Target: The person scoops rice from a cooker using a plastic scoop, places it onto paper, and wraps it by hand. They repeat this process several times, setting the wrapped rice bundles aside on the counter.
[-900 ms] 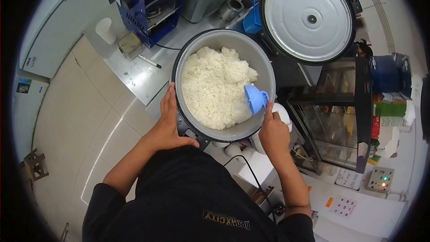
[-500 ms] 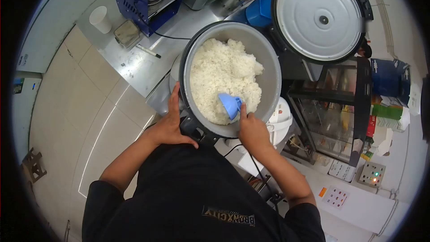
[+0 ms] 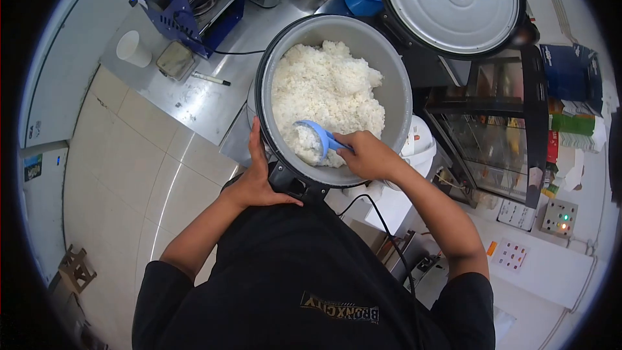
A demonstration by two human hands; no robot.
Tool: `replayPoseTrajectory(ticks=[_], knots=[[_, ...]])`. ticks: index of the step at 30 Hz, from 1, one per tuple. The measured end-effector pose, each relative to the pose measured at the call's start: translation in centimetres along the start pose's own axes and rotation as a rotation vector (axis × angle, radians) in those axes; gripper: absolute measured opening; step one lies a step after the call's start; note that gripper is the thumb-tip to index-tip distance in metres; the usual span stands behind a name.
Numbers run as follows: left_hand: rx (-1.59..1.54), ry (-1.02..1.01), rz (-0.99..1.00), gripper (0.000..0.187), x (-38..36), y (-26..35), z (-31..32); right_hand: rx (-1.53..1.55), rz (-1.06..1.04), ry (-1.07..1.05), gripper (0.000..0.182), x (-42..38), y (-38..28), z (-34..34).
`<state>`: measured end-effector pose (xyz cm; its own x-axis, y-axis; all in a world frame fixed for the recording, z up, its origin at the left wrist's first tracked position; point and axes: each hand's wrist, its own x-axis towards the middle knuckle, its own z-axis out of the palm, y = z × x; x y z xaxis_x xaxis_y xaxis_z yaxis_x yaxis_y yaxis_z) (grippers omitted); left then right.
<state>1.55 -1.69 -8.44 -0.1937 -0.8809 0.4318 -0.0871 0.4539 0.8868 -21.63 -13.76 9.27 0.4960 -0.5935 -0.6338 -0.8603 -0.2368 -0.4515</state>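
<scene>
A large rice cooker [image 3: 396, 94] stands in front of me, its grey inner pot holding a heap of cooked white rice [image 3: 324, 84]. My right hand [image 3: 368, 155] is closed round the handle of a blue rice scoop [image 3: 313, 128]. The scoop's bowl is down at the near left of the rice, with rice in it. Against the cooker's near left outer side rests my left hand [image 3: 254, 180], thumb and fingers spread, beside the black side handle [image 3: 288, 181]. The round metal lid [image 3: 453, 6] is raised on its hinge at the far right.
On the steel counter [image 3: 194, 104] at left are a white cup [image 3: 134, 49], a small container [image 3: 175, 60] and a marker pen [image 3: 211, 78]. A blue machine [image 3: 175, 16] stands behind them. To the right are a white lidded bucket [image 3: 420, 149] and a glass display case [image 3: 489, 123].
The scoop has turned over from bowl down to bowl up, moved left and now carries rice. My right hand has turned with it. My left hand stays on the cooker's side.
</scene>
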Motion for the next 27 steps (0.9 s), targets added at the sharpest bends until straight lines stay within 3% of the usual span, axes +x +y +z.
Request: replayPoseTrajectory(ticks=[4,6,8,10,13,18,20,21,27], knots=[[-0.004,0.034,0.069,0.182,-0.2,-0.3,-0.3,0.109,-0.09,0.216,0.044,-0.5,1.3,0.3],[0.032,0.046,0.058,0.183,-0.4,0.0,-0.2,-0.142,-0.131,0.571,0.053,-0.9,0.5,0.3],[-0.029,0.076,-0.113,0.184,-0.7,0.3,-0.1,-0.322,-0.108,0.596,0.06,-1.0,0.1,1.1],[-0.006,0.068,-0.093,0.184,-0.6,0.0,-0.2,-0.523,-0.155,0.661,0.063,-0.8,0.3,1.3],[0.008,0.072,-0.074,0.184,-0.6,-0.3,-0.1,-0.39,-0.061,0.652,0.061,-0.6,0.3,-0.1],[-0.022,0.079,-0.053,0.185,-0.5,-0.6,0.0,-0.324,-0.101,0.506,0.056,1.3,2.9,1.3],[-0.019,0.08,-0.061,0.185,-0.6,-0.6,0.0,-0.055,-0.172,0.422,0.051,1.4,2.1,2.3],[-0.019,0.083,-0.066,0.185,-0.7,-0.6,0.0,0.028,-0.064,0.288,0.048,0.9,0.4,1.8],[-0.04,0.078,-0.073,0.186,-1.1,-0.8,0.4,-0.002,-0.135,0.26,0.049,0.0,-1.3,3.3]])
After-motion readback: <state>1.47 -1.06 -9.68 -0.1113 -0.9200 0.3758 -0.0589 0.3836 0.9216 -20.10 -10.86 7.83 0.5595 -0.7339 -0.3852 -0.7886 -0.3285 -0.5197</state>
